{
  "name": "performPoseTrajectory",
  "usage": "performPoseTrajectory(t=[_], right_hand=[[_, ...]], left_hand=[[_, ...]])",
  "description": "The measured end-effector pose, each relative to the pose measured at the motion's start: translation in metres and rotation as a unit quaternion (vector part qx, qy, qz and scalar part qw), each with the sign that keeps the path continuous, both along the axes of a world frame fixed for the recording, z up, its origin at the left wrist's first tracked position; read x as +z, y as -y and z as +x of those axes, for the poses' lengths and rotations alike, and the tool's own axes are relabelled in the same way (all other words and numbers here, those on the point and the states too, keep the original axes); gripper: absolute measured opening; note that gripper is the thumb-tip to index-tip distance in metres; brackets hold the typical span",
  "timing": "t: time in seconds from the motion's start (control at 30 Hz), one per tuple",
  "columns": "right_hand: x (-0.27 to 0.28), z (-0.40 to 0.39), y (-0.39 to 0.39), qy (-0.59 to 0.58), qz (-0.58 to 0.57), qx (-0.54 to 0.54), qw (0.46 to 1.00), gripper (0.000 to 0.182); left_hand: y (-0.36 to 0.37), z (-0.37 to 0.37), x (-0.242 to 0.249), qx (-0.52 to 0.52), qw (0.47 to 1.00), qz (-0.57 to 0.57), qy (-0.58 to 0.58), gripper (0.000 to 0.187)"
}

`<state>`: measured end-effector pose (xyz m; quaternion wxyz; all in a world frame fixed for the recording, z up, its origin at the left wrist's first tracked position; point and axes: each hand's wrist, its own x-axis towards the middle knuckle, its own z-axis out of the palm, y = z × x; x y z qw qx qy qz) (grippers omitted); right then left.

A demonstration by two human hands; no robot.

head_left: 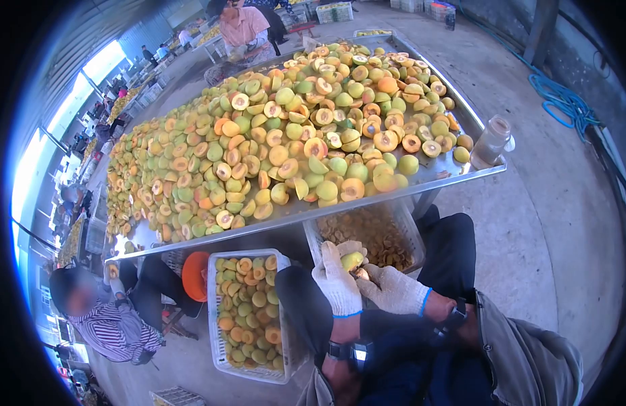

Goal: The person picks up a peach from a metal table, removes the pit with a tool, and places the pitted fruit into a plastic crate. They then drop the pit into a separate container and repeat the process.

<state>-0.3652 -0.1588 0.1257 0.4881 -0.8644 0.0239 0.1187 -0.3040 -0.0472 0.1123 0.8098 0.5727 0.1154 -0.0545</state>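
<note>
Down at the person's lap, the left hand (336,281), in a white work glove, has its fingers closed around a halved peach (352,260) held just above the knees. The right hand (392,289), gloved the same way, meets it from the side; its fingers are curled at the fruit, though whether they clasp a tool cannot be told. Just behind the hands sits a crate of pits (374,233) under the edge of the metal tabletop (461,172), which is heaped with halved peaches. A white basket (248,314) of pitted halves stands just beside the left knee. A plastic bottle (490,141) stands at the tabletop's near corner. Another person in a striped top (113,331) sits well apart.
</note>
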Motion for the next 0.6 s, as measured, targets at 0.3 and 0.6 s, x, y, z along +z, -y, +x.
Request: performPoseTrajectory(t=[0.3, 0.6], right_hand=[[-0.013, -0.001, 0.008, 0.039, 0.145, 0.016, 0.989, 0.035], [0.0, -0.004, 0.018, -0.058, 0.188, -0.002, 0.98, 0.032]], left_hand=[[0.002, -0.004, 0.011, -0.019, 0.996, 0.002, 0.093, 0.059], [0.006, -0.002, 0.016, -0.052, 0.984, 0.035, 0.165, 0.062]])
